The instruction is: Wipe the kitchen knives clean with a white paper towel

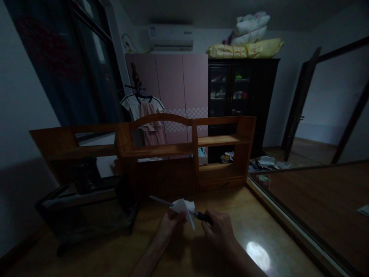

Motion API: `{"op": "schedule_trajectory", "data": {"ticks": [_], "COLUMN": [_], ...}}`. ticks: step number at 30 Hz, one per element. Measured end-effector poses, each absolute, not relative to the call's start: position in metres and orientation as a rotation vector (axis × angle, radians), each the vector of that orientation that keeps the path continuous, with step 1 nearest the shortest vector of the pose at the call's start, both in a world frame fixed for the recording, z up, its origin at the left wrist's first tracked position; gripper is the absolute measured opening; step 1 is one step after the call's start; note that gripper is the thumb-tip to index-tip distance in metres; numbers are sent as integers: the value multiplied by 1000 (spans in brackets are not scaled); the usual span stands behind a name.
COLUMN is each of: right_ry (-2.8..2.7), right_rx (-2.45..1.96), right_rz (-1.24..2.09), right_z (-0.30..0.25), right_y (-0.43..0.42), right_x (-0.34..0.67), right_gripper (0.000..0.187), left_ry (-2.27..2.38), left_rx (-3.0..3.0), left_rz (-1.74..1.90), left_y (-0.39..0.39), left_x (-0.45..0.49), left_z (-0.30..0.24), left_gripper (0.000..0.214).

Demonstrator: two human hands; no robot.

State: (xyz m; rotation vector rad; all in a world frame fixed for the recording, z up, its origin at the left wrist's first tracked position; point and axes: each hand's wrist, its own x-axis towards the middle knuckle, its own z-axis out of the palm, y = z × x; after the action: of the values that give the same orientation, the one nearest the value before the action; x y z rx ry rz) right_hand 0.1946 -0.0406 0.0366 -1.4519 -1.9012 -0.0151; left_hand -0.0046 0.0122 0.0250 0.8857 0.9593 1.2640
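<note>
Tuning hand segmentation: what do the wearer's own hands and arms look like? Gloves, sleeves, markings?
Left hand and right hand are bare, no gloves. Left forearm and right forearm look slim, narrowing toward the wrists, with no sleeve, watch, cable or marking visible. Too dim to make out rings.

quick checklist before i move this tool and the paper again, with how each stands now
1. Right hand grips the black handle: ok
2. Left hand holds the folded white paper: ok
3. Tool's thin shaft shows beyond the paper: ok
4. Paper wraps fully round the shaft: cannot tell, underside hidden
5. Shaft's edge blunt: cannot tell, too small
6. Light good for close work: not ok, room looks dim
</note>
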Motion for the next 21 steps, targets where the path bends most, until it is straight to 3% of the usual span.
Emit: {"op": "schedule_trajectory", "data": {"ticks": [21], "right_ry": [-1964], "right_rx": [-1491], "right_rz": [-78], "right_z": [40], "right_y": [-38], "right_x": [198], "right_gripper": [3], "left_ry": [932], "left_rx": [657], "left_rz": [1431], "left_y": [26], "left_x": [-30], "left_z": [27], "left_gripper": [24]}}
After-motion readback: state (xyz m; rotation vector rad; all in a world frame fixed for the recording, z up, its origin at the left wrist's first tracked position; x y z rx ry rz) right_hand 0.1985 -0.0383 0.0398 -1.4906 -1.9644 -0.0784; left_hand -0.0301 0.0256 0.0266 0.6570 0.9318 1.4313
